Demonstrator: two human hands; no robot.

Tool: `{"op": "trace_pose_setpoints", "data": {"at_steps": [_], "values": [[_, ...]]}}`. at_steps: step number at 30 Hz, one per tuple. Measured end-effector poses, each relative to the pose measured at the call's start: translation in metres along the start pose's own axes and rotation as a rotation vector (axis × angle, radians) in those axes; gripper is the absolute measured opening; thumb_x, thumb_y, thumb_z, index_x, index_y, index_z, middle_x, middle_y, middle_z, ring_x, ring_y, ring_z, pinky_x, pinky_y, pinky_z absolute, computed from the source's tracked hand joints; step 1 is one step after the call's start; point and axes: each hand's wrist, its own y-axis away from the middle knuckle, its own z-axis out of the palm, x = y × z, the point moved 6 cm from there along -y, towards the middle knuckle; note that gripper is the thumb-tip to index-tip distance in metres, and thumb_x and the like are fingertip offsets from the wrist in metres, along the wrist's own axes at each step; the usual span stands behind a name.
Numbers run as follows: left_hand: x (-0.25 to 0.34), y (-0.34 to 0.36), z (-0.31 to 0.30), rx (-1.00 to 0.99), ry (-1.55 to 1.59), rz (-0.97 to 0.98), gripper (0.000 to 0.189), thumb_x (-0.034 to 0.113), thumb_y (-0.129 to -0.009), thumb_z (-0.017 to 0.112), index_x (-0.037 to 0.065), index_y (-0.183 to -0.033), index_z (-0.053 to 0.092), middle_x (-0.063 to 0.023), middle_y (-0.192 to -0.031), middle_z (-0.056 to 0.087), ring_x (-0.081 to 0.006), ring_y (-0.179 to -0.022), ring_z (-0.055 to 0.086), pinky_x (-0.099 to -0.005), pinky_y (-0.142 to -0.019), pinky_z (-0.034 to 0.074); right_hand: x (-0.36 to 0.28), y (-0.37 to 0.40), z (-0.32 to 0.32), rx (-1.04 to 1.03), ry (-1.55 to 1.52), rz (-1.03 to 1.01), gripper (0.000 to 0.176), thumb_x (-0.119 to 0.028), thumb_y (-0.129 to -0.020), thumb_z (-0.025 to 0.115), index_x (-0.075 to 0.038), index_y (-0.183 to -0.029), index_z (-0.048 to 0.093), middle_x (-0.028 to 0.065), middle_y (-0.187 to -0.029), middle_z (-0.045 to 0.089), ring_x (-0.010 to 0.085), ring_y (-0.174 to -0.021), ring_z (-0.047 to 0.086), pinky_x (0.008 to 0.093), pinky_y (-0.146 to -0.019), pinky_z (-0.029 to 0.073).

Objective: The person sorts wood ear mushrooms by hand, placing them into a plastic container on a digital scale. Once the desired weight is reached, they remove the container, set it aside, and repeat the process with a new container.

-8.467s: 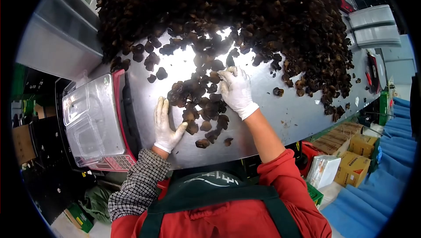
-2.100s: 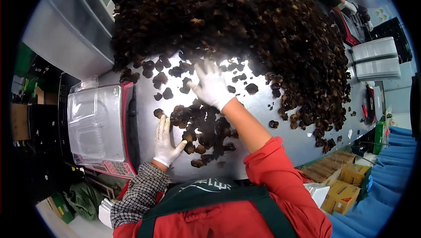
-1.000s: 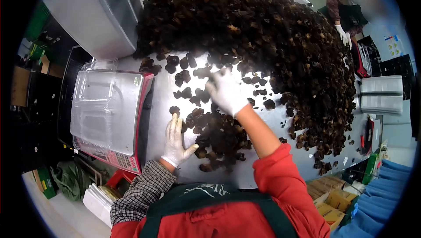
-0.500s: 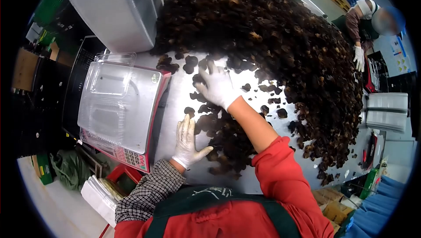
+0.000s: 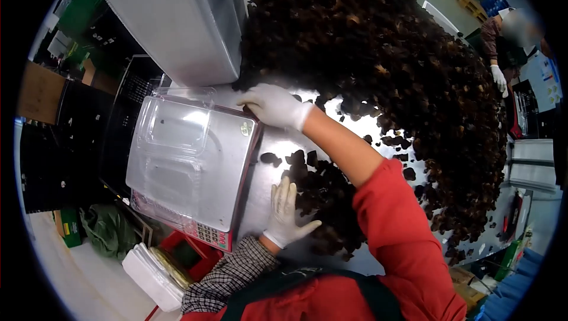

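Observation:
My right hand (image 5: 275, 105), in a white glove, reaches across to the near corner of the scale. Its fingers are bent together over dark brown wood ear mushroom (image 5: 247, 110), only partly visible beneath them. Lower down, my left hand (image 5: 287, 217), also gloved, rests low over the metal table with fingers stretched and thumb spread, holding nothing. Beside it lies a smaller heap of wood ear mushrooms (image 5: 325, 202). A much larger pile (image 5: 378, 43) covers the table's far side.
Clear plastic trays (image 5: 168, 149) sit on the red-sided scale (image 5: 228, 170) at left. Behind it stands a tall stack of clear containers (image 5: 177, 25). A black crate (image 5: 121, 120) is farther left. Across the pile, a co-worker's gloved hand (image 5: 499, 78) rests near the mushrooms.
My right hand has moved left from the loose mushrooms to the scale's corner, its fingers now bent together. The view has shifted; my left hand stays spread beside the smaller heap.

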Motion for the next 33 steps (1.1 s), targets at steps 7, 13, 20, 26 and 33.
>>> {"op": "trace_pose_setpoints", "data": {"at_steps": [7,13,20,26,33], "values": [[-0.001,-0.001,-0.001,0.003,0.029,0.006,0.112,0.044,-0.067,0.080,-0.002,-0.146,0.014,-0.0300,-0.149,0.017,-0.0435,-0.139,0.019,-0.0584,-0.112,0.012,0.031,-0.013,0.023,-0.493,0.299,0.194,0.024,-0.019,-0.080,0.056,-0.012,-0.095,0.073,0.0158,-0.099,0.068,0.0325,-0.098,0.062,0.0394,-0.085,0.048],[0.002,-0.001,-0.001,-0.013,0.020,0.008,0.111,0.044,-0.067,0.080,-0.003,-0.146,0.016,-0.0298,-0.148,0.020,-0.0437,-0.139,0.021,-0.0590,-0.111,0.013,-0.002,0.036,-0.047,-0.722,0.247,0.391,0.023,-0.023,-0.078,0.057,-0.007,-0.082,0.072,0.0126,-0.078,0.068,0.0291,-0.076,0.065,0.0386,-0.075,0.051],[0.002,-0.002,-0.001,-0.013,0.005,0.024,0.109,0.043,-0.068,0.079,-0.004,-0.145,0.018,-0.0304,-0.148,0.020,-0.0441,-0.139,0.020,-0.0585,-0.111,0.013,-0.009,0.074,0.018,-0.412,0.427,0.220,0.022,-0.022,-0.082,0.056,-0.006,-0.093,0.067,0.0151,-0.097,0.060,0.0310,-0.091,0.059,0.0439,-0.084,0.048],[0.002,0.000,0.003,-0.059,-0.031,0.014,0.108,0.041,-0.068,0.079,-0.004,-0.144,0.017,-0.0302,-0.147,0.021,-0.0439,-0.138,0.020,-0.0581,-0.112,0.011,-0.021,0.091,0.049,-0.279,0.395,0.375,0.081,-0.052,-0.084,0.054,0.003,-0.141,0.034,0.0257,-0.148,0.027,0.0390,-0.141,0.018,0.0556,-0.114,0.011],[0.008,-0.003,0.002,-0.019,-0.042,0.093,0.101,0.044,-0.070,0.076,-0.006,-0.141,0.025,-0.0272,-0.140,0.031,-0.0429,-0.131,0.029,-0.0562,-0.111,0.019,-0.061,0.119,0.015,-0.334,0.183,0.128,0.048,-0.050,-0.086,0.055,-0.006,-0.081,0.073,0.0199,-0.131,0.051,0.0357,-0.133,0.036,0.0532,-0.111,0.023]]}}
